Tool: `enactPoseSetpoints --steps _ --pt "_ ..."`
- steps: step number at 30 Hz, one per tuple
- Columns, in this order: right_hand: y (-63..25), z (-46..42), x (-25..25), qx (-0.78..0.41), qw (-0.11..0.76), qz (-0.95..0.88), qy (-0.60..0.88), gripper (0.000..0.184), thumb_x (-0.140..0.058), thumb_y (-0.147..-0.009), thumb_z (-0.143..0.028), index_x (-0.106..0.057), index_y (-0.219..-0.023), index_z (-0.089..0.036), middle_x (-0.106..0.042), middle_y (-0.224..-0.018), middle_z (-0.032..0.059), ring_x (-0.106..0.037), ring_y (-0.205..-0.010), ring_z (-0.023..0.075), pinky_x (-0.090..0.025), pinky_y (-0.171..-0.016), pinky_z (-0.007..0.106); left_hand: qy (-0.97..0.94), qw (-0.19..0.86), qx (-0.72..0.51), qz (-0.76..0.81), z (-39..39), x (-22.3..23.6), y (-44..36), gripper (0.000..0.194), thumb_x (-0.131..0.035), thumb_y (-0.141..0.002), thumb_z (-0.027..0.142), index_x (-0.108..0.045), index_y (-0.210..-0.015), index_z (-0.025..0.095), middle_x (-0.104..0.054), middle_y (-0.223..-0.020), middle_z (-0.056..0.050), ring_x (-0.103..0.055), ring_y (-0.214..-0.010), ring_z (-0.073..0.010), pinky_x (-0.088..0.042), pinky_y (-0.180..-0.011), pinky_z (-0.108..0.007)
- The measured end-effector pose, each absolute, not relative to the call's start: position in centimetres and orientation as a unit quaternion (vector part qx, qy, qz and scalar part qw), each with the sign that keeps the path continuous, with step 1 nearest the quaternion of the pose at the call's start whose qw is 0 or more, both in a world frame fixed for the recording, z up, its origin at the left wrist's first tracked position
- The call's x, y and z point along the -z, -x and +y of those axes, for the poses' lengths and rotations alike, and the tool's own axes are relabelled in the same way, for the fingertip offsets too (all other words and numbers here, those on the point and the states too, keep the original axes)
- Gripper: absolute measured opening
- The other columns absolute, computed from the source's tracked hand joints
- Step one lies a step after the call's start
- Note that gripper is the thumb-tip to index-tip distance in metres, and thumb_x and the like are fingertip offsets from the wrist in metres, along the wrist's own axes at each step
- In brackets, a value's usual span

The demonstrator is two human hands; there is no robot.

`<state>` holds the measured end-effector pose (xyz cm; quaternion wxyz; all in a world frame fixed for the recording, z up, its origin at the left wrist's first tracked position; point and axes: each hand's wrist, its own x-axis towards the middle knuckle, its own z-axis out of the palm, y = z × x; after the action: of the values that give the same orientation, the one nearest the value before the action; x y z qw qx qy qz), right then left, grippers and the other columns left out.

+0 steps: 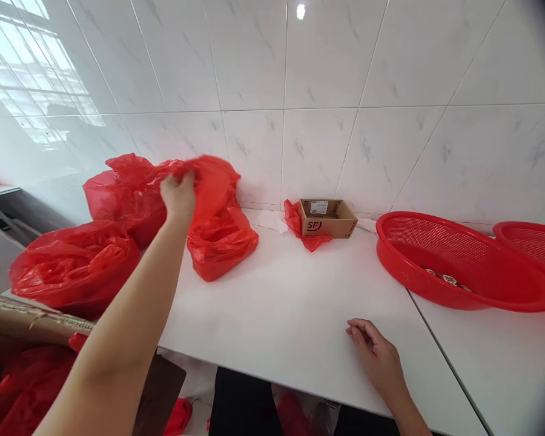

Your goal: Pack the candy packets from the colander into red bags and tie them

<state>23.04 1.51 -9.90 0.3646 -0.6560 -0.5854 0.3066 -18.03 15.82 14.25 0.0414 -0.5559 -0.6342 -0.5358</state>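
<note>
My left hand is stretched forward and closed on the top of a red plastic bag that stands on the white table near the wall. My right hand rests on the table near its front edge with the fingers loosely curled and nothing in them. Two more full red bags lie to the left: one at the table's left end, another behind my left hand.
A small open cardboard box with a red bag beside it sits against the tiled wall. Two red mesh baskets stand at the right, the nearer holding a few small items. A large cardboard box with red bags is at lower left.
</note>
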Motion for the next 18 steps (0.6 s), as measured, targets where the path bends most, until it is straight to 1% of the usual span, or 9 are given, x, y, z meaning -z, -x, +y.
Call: enactPoseSetpoints --steps 2,5,7,9,11,13,15,16,18 --pt "-22.9 1.6 9.7 -0.320 0.382 -0.577 0.648 0.032 -0.051 -0.085 -0.051 -0.065 -0.097 -0.024 -0.072 -0.094 0.0052 -0.067 -0.086 0.0218 -0.052 -0.071 0.031 0.546 0.020 0.585 -0.600 14.1 -14.9 16.1 0.049 -0.021 -0.101 0.036 -0.051 -0.120 0.002 -0.066 -0.110 -0.013 -0.060 -0.091 -0.0147 -0.050 -0.076 -0.029" --pt "-21.9 1.6 8.1 -0.355 0.454 -0.537 0.616 0.032 -0.054 -0.086 -0.049 -0.064 -0.096 -0.021 -0.070 -0.088 0.0062 -0.066 -0.079 0.0208 -0.053 -0.072 0.033 0.594 -0.059 0.582 -0.552 10.4 -12.5 10.9 0.037 -0.047 -0.093 0.040 -0.067 -0.101 0.009 -0.072 -0.091 -0.007 -0.065 -0.079 -0.0159 -0.052 -0.069 -0.027" --pt "-20.7 1.5 5.8 -0.350 0.536 -0.514 0.572 0.029 -0.055 -0.088 -0.046 -0.061 -0.101 -0.021 -0.068 -0.088 0.0060 -0.065 -0.077 0.0194 -0.054 -0.074 0.035 0.671 -0.150 0.531 -0.495 8.0 -9.4 6.8 0.025 -0.054 -0.089 0.031 -0.071 -0.092 0.014 -0.073 -0.086 -0.006 -0.067 -0.080 -0.0184 -0.053 -0.072 -0.030" --pt "-19.3 1.1 3.1 -0.278 0.630 -0.510 0.516 0.028 -0.057 -0.088 -0.038 -0.056 -0.112 -0.022 -0.065 -0.098 0.0070 -0.064 -0.084 0.0194 -0.053 -0.079 0.038 0.745 -0.181 0.446 -0.461 6.1 -5.9 2.9 0.024 -0.054 -0.083 0.014 -0.072 -0.098 0.019 -0.074 -0.094 -0.006 -0.066 -0.088 -0.0204 -0.051 -0.082 -0.035" --pt "-18.2 0.9 1.0 -0.153 0.689 -0.538 0.461 0.038 -0.061 -0.085 -0.030 -0.050 -0.121 -0.025 -0.059 -0.115 0.0094 -0.060 -0.100 0.0220 -0.050 -0.087 0.043 0.787 -0.176 0.382 -0.451 4.7 -2.5 -0.2 0.029 -0.058 -0.079 0.010 -0.073 -0.100 0.023 -0.074 -0.099 -0.004 -0.064 -0.093 -0.0229 -0.044 -0.096 -0.046" --pt "-17.8 0.8 0.3 -0.074 0.653 -0.610 0.443 0.043 -0.063 -0.083 -0.026 -0.049 -0.124 -0.026 -0.055 -0.123 0.0104 -0.055 -0.112 0.0250 -0.046 -0.095 0.047 0.796 -0.183 0.352 -0.457 3.5 0.3 -2.5 0.026 -0.061 -0.078 0.011 -0.073 -0.098 0.025 -0.073 -0.099 -0.003 -0.062 -0.096 -0.0248 -0.032 -0.106 -0.056" --pt "-18.3 1.2 1.3 -0.096 0.537 -0.693 0.472 0.038 -0.062 -0.084 -0.029 -0.053 -0.122 -0.026 -0.056 -0.123 0.0091 -0.053 -0.116 0.0257 -0.046 -0.098 0.047 0.795 -0.194 0.333 -0.468 2.7 2.5 -3.7 0.024 -0.062 -0.079 0.011 -0.073 -0.094 0.025 -0.073 -0.098 -0.003 -0.060 -0.100 -0.0257 -0.022 -0.110 -0.061" --pt "-18.7 1.4 2.3 -0.139 0.469 -0.718 0.496 0.033 -0.059 -0.087 -0.032 -0.056 -0.119 -0.026 -0.059 -0.120 0.0079 -0.055 -0.114 0.0247 -0.047 -0.096 0.044 0.795 -0.199 0.322 -0.473 2.4 3.3 -4.0 0.023 -0.062 -0.078 0.011 -0.073 -0.093 0.024 -0.072 -0.098 -0.003 -0.060 -0.101 -0.0259 -0.021 -0.110 -0.061" --pt "-20.0 2.1 4.8 -0.213 0.366 -0.726 0.543 0.025 -0.052 -0.091 -0.037 -0.060 -0.111 -0.026 -0.063 -0.112 0.0062 -0.060 -0.106 0.0226 -0.051 -0.090 0.040 0.797 -0.205 0.299 -0.482 2.2 4.4 -4.0 0.023 -0.063 -0.077 0.011 -0.074 -0.092 0.025 -0.072 -0.100 -0.003 -0.061 -0.101 -0.0261 -0.029 -0.109 -0.057"
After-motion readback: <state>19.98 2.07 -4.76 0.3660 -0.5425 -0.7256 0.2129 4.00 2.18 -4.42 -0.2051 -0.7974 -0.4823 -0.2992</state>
